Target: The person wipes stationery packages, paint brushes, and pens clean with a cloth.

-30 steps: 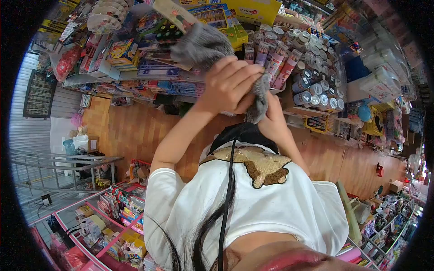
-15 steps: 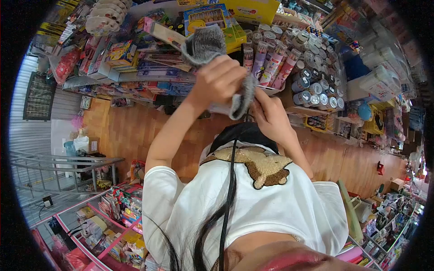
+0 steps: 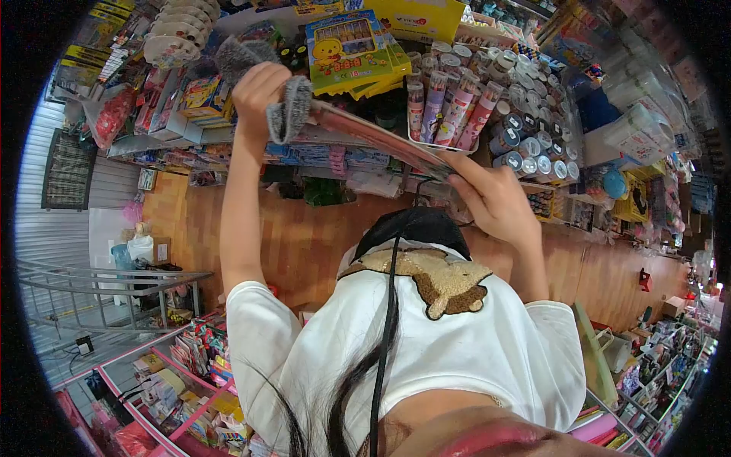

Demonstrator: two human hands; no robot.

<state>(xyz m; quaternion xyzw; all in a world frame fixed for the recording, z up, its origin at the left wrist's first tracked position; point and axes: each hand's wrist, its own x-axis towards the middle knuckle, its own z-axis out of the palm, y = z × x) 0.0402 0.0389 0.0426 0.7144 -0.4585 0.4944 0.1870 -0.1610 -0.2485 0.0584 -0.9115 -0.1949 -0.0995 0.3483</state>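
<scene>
My left hand (image 3: 259,95) is closed around a bunched grey cloth (image 3: 289,110), parts of which stick out on both sides of the fist. The cloth sits at the far end of a long, thin, flat packet (image 3: 373,137), seen nearly edge-on. At the packet's near end, my right hand (image 3: 491,190) grips it between thumb and fingers. Just beyond the packet lie yellow boxed sets (image 3: 350,53) with a chick picture. A tray of clear tubes with coloured labels (image 3: 449,110) stands close to my right hand.
Many lidded jars (image 3: 525,145) crowd the shelf on the right. Small boxes (image 3: 205,103) and hanging packs fill the left. A wooden floor (image 3: 304,236) lies between me and the shelf. Metal railings (image 3: 114,297) and a pink-edged display rack (image 3: 175,358) are at lower left.
My left hand has moved left with the cloth, away from my right hand. The packet now shows stretched out between them. My right hand has shifted slightly right.
</scene>
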